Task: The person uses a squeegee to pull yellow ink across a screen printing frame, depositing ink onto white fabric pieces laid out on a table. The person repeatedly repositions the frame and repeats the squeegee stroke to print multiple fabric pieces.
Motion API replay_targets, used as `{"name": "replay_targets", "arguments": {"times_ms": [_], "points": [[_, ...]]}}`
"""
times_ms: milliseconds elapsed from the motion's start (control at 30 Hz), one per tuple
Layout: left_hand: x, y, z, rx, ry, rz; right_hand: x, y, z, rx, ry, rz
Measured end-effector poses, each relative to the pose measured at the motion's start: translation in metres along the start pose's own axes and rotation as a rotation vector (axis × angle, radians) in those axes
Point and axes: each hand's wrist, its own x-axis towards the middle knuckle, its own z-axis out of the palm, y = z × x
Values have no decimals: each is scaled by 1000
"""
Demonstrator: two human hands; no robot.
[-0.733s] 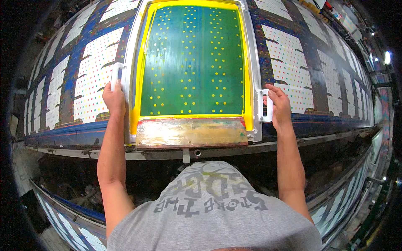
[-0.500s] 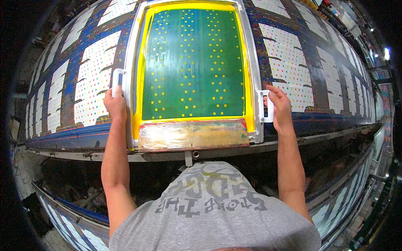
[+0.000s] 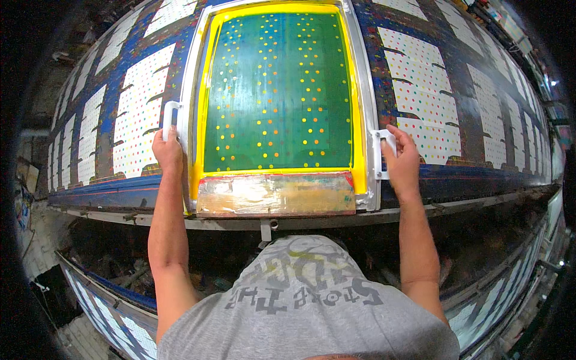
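Note:
A screen-printing frame (image 3: 186, 78) lies over the long table in front of me. Its green mesh (image 3: 279, 90) carries rows of small yellow and orange dots and has yellow ink along its edges. My left hand (image 3: 168, 150) is closed round the white left handle (image 3: 170, 114). At the other side, my right hand (image 3: 401, 159) grips the white right handle (image 3: 381, 174), its thumb at the handle's opening and its upper fingers loosely bent. A taped, brownish strip (image 3: 276, 195) spans the frame's near end.
White panels with coloured dots lie in rows on the dark, ink-spotted table, left (image 3: 142, 114) and right (image 3: 420, 96) of the frame. A metal rail (image 3: 126, 217) runs along the near edge. Behind me is another table with white panels (image 3: 96, 309).
The frame has shifted slightly left against the dotted panels. More dots in the mesh look orange. My right fingers have come further round the right handle; my left hand keeps its hold.

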Motion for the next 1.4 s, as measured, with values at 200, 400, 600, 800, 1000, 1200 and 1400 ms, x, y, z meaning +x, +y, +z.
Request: {"name": "replay_targets", "arguments": {"times_ms": [200, 400, 600, 800, 1000, 1200, 1400], "points": [[12, 14, -20, 75, -190, -86, -83, -48, 36, -271, -342, -774], [83, 35, -7, 311, -456, 60, -126, -55, 77, -388, -536, -884], [104, 13, 22, 354, -465, 284, -130, -69, 82, -581, -354, -1000], [105, 0, 28, 122, -533, 215, -126, -117, 121, -559, -369, -898], [102, 13, 27, 160, -536, 299, -71, -167, 129, -544, -663, -589], [94, 25, 22, 148, -546, 246, -70, -174, 120, -582, -872, -421], [98, 22, 26, 132, -574, 242, -122, -162, 122, -622, -639, -619]]}}
